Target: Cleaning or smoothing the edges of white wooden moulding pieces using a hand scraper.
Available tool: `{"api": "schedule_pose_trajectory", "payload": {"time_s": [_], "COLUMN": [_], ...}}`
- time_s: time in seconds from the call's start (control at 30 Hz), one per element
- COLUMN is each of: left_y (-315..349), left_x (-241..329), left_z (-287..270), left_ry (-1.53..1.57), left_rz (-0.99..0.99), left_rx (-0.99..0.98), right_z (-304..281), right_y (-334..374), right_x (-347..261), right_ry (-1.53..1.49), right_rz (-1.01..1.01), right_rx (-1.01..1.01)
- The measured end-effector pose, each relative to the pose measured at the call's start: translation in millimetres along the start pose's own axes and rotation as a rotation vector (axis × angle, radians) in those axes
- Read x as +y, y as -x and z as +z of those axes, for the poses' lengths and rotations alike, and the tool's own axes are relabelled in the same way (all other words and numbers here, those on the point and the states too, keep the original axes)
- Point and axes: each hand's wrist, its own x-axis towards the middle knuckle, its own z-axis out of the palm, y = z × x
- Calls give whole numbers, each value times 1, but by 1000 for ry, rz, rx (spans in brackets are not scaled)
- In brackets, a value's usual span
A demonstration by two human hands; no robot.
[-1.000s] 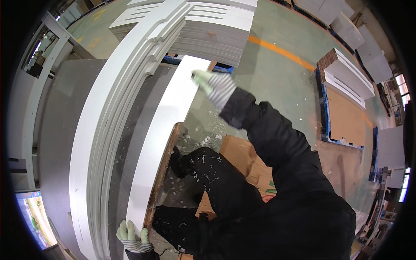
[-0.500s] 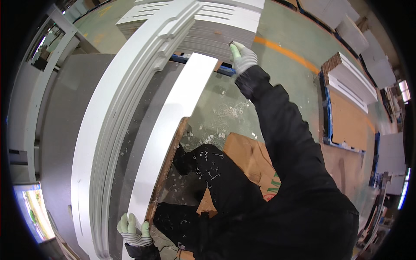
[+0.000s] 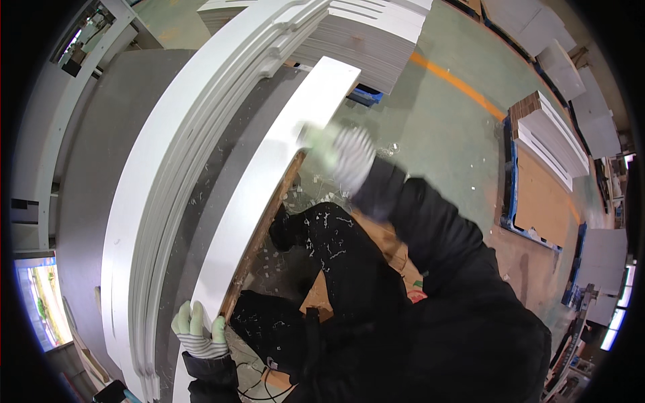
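With the long white board (image 3: 269, 181) lying along the grey bench (image 3: 87, 168), gloved left hand (image 3: 197, 330) clamps its near end steady, right hand (image 3: 346, 153) blurred near its edge, fingers unreadable.

Single head-worn fisheye, looking steeply down, close over white panel (image 3: 269, 181)

Long board (image 3: 269, 174) on the table (image 3: 101, 154), panel stack (image 3: 363, 40) behind, pallet (image 3: 537, 195) far right.
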Motion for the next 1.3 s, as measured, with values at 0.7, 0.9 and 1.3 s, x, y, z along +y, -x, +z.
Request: {"api": "schedule_pose_trajectory", "payload": {"time_s": [0.7, 0.9, 1.3], "left_y": [-20, -18, -18], "left_x": [8, 7, 4], "left_z": [-4, -4, -2], "left_ry": [134, 115, 136], "left_rz": [9, 9, -33], "left_rx": [25, 21, 49], "right_z": [73, 72, 86], "right_y": [23, 36, 15], "right_x": [7, -11, -1], "right_ry": [7, -220, 54], "right_rz": [-73, -42, -66], "right_rx": [486, 358, 563]}}
